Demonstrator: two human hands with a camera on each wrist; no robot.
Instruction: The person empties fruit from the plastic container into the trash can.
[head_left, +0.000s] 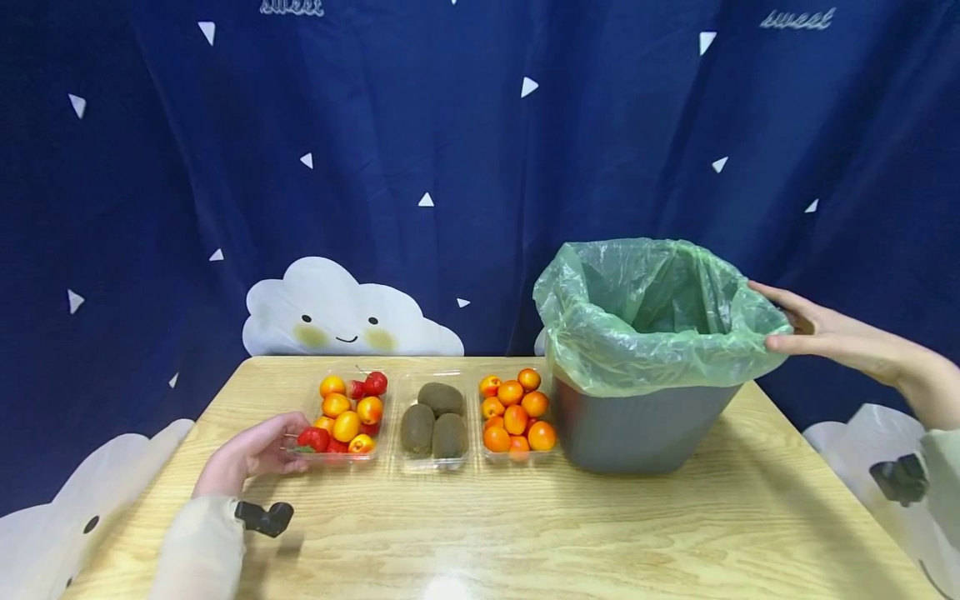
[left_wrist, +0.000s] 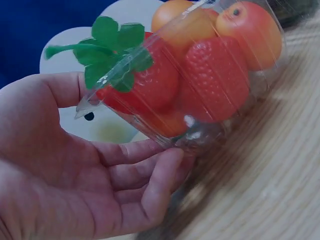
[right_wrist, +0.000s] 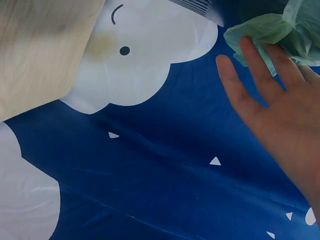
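At the left, my left hand [head_left: 251, 454] holds the near left corner of a clear plastic tray [head_left: 347, 458] of mixed fruit. In the left wrist view its thumb lies at the tray's rim and the curled fingers are against the lower side, beside a red strawberry [left_wrist: 215, 80] with another leafy one next to it. Yellow-orange fruits [head_left: 347, 427] fill much of that tray. My right hand [head_left: 840, 333] rests at the right rim of a grey bin [head_left: 637, 425], fingers spread and fairly straight against its green plastic bag [head_left: 660, 358].
A clear tray with three brown kiwis [head_left: 449, 436] stands in the middle. Right of it, another tray of orange fruits [head_left: 515, 419] sits close against the bin. All stand on a light wooden table [head_left: 487, 533] before a dark blue curtain [head_left: 390, 125].
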